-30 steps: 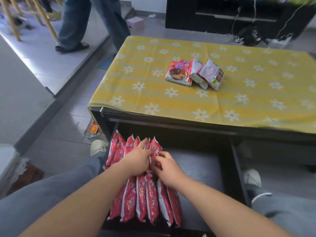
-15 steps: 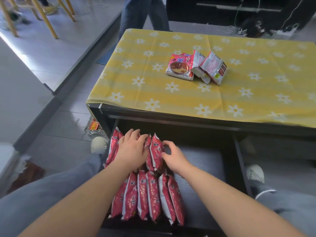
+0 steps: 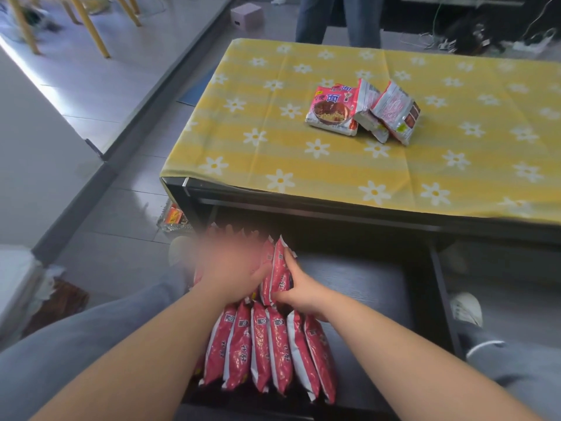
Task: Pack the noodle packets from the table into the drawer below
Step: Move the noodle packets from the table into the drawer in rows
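Several red noodle packets (image 3: 267, 344) stand on edge in two rows at the left of the open black drawer (image 3: 364, 287). My left hand (image 3: 230, 268), blurred by motion, lies flat against the back row with its fingers spread. My right hand (image 3: 300, 291) grips the rightmost packet of the back row (image 3: 279, 268), thumb along its right side. Three more noodle packets (image 3: 361, 110) lie in a loose pile on the yellow flowered tablecloth (image 3: 303, 153), one face up and two leaning against each other.
The drawer's right half shows bare dark wood. My grey-trousered legs and white shoes (image 3: 466, 308) flank the drawer. A person's legs (image 3: 334, 19) stand beyond the table. A snack wrapper (image 3: 174, 215) lies on the floor by the table's left leg.
My left hand has swept across the back row and is blurred. My right hand has closed round the rightmost packet. The person behind the table has stepped to the right.
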Tool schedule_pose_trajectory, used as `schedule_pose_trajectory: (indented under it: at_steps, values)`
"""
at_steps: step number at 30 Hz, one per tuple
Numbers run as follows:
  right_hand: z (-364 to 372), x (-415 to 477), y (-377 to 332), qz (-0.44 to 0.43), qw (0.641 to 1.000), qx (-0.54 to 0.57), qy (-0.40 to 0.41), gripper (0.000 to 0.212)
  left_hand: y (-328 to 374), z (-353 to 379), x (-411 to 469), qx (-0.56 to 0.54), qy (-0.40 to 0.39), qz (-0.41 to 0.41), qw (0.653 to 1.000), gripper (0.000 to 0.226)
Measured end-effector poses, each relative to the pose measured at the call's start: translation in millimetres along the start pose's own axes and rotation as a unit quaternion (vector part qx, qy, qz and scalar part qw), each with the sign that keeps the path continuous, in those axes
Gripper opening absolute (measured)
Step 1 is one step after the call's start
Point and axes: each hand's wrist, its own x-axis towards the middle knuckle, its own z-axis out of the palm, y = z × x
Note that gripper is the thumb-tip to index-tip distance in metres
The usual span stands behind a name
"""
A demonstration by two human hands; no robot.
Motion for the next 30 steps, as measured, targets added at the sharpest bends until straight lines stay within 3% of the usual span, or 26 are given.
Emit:
schedule_pose_trajectory:
  at_steps: [6,16,25,30]
  values:
    - [-5,-2,-2,-0.003,0.998,-0.031,0.051,0.116,6,-8,-5,0.018,0.037,0.023,0.999,0.084]
    - [-36,-38,-22,-0.044,0.975,-0.125,0.181,0.091,34,-32,-22,-0.031,0.119,0.079,0.989,0.077]
    - [-107,-79,-45,-0.125,0.916,-0.199,0.326,0.075,83,-76,-20,-0.013,0.164,0.164,0.973,0.074]
    - [-148,-73,-55,-0.134,0.891,-0.251,0.352,0.075,114,-108,-1,-0.025,0.169,0.175,0.970,0.071]
